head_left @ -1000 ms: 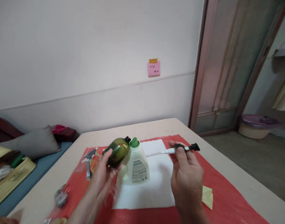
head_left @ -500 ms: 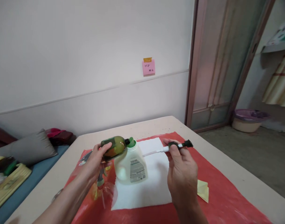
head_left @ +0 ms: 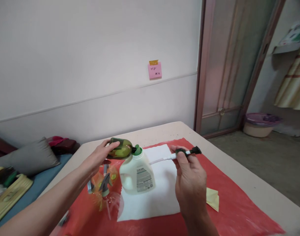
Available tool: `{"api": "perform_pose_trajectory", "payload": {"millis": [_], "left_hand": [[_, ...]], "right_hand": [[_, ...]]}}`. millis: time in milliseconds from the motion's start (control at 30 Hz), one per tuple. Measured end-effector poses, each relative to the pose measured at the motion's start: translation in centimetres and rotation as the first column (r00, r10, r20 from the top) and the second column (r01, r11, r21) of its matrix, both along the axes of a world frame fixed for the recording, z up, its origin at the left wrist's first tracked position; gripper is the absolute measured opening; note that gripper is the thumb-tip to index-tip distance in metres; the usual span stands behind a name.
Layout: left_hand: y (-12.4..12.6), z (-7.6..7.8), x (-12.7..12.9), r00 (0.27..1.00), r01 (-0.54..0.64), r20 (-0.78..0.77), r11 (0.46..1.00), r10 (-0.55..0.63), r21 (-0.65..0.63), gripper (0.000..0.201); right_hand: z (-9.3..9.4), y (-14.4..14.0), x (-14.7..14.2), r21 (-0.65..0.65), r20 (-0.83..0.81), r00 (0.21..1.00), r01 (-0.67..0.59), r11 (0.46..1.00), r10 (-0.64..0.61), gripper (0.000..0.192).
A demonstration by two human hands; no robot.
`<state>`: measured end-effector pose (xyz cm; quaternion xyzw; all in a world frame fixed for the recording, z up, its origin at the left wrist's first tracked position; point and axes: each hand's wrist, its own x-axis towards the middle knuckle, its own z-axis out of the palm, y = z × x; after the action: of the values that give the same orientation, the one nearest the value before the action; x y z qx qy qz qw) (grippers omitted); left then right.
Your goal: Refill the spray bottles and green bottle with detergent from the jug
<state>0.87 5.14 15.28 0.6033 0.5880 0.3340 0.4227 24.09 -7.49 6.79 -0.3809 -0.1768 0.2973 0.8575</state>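
Observation:
My left hand is wrapped round a green translucent bottle, tipped on its side with its black neck at the green spout of a pale detergent jug. Whether liquid runs from the neck cannot be made out. The jug stands upright on a white cloth, its label facing me. To the right, my right hand closes on a pump dispenser head, with its black nozzle pointing right and its pale dip tube reaching left towards the jug.
Clear spray bottles with grey trigger heads stand left of the jug on a red cover. A folded yellow cloth lies right of my wrist. A pink note is taped to the wall behind the table.
My left hand has raised the base of the bottle, so it lies steeper with its neck lower at the spout. More of the spray bottles shows. My right hand has hardly moved.

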Motion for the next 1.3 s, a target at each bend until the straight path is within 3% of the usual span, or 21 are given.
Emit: {"api": "perform_pose_trajectory", "payload": {"millis": [433,767,900,1067,1300], "left_hand": [[1.6,2.9,2.2,0.963,0.032,-0.268,0.991,0.004,0.129,0.077],[2.3,5.2,4.1,0.852,0.281,-0.51,0.924,-0.116,0.259,0.063],[2.1,6.1,4.8,0.807,0.367,-0.564,0.896,-0.173,0.251,0.057],[1.8,6.4,5.2,0.84,0.329,-0.522,0.903,-0.146,0.277,0.062],[1.8,6.1,5.1,0.807,0.371,-0.57,0.885,-0.157,0.281,0.058]], "right_hand": [[0.0,0.1,0.2,-0.007,-0.01,1.0,0.0,1.0,0.0,0.04],[0.1,0.0,0.1,-0.023,0.009,1.0,-0.006,1.0,0.007,0.041],[0.1,0.0,0.0,-0.024,0.016,1.0,-0.002,1.0,0.003,0.038],[0.3,-0.1,0.0,-0.035,0.001,1.0,-0.011,0.999,0.011,0.04],[0.4,-0.2,0.0,-0.038,-0.02,1.0,-0.017,0.999,0.016,0.042]]}}
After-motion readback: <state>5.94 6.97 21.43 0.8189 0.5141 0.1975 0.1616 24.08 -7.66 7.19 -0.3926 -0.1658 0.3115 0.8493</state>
